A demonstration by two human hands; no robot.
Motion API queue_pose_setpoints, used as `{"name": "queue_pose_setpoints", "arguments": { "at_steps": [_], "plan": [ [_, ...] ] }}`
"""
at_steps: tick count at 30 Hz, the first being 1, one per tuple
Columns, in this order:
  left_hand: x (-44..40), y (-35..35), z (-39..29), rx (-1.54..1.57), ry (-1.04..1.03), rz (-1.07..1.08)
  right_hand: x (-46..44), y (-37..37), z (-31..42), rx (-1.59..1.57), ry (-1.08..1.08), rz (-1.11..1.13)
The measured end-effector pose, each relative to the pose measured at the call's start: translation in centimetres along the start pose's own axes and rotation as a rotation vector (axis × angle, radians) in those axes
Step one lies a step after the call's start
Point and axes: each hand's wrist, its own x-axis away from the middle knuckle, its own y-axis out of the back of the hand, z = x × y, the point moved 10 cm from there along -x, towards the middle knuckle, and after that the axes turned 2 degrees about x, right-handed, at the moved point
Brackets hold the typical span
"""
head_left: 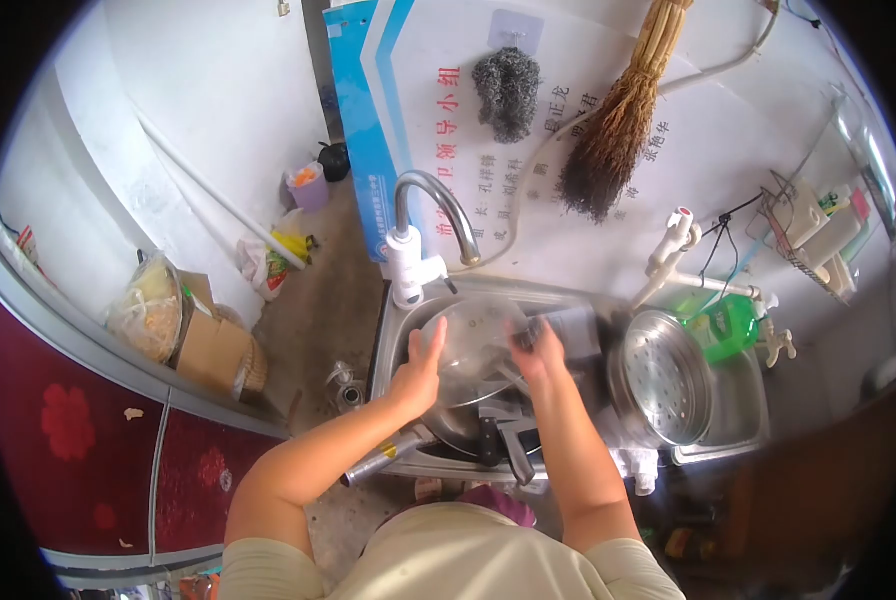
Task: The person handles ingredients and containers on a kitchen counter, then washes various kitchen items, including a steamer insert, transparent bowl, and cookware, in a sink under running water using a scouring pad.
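Observation:
Over the sink [378, 345], a round, see-through glass lid [465, 350] is held between my two hands. My left hand [421, 375] grips its left rim, thumb pointing up along the edge. At the right rim is my right hand [540, 355], fingers closed and a little blurred around something small and dark that I cannot make out. Beneath the lid sits a wide pan [448, 425] with a long metal handle [393, 453] reaching left. A black-handled knife [489, 440] and a grey handle [517, 458] lie across it.
A white faucet [405, 265] with a curved spout rises behind the sink. Steamer trays [665, 378] with holes stand on the right, beside a green bottle [723, 328]. A straw brush [618, 130] and steel wool [508, 95] hang on the back board. A cardboard box [208, 345] is left.

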Motion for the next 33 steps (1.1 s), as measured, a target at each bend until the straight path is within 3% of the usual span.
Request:
{"name": "queue_pose_setpoints", "arguments": {
  "at_steps": [6, 12, 15, 17, 19, 21, 23, 25, 28, 31, 33],
  "plan": [
    [-1.1, 1.6, 1.2, -0.102, -0.231, -0.199, 6.2, 1.2, -1.5, 0.270, -0.166, 0.151],
    [-2.9, 1.2, 1.1, -0.163, -0.038, -0.071, 10.9, 2.4, 0.2, 0.559, -0.235, 0.233],
    [-3.8, 0.4, 1.7, -0.168, -0.177, -0.208, 13.4, -0.7, 3.8, 0.818, 0.195, 0.344],
    [-3.6, 1.4, -1.1, -0.195, -0.106, -0.061, 14.8, -3.3, 7.1, 0.867, 0.542, 0.393],
    [-3.8, 1.3, -2.8, -0.240, -0.117, 0.012, 16.1, -6.2, 9.2, 1.391, 0.928, 0.354],
    [-4.2, 1.0, -4.1, -0.301, -0.208, -0.001, 16.0, -8.5, 6.8, 1.659, 1.101, 0.610],
    [-4.1, 1.7, -6.0, -0.415, -0.406, -0.231, 17.0, -10.1, 1.9, 1.987, 1.364, 0.803],
    [-3.8, 1.9, -6.9, -0.525, -0.604, -0.436, 17.0, -11.0, -0.6, 2.092, 1.429, 0.922],
    [-4.1, 1.7, -6.9, -0.648, -0.637, -0.379, 11.4, -10.9, 1.5, 1.906, 1.070, 0.629],
    [-4.4, 1.6, -6.1, -0.610, -0.657, -0.376, 6.7, -8.4, 3.0, 1.580, 0.788, 0.516],
    [-4.4, 2.3, -5.3, -0.428, -0.634, -0.371, 6.9, -7.5, 3.3, 1.501, 0.867, 0.480]
  ]
}}
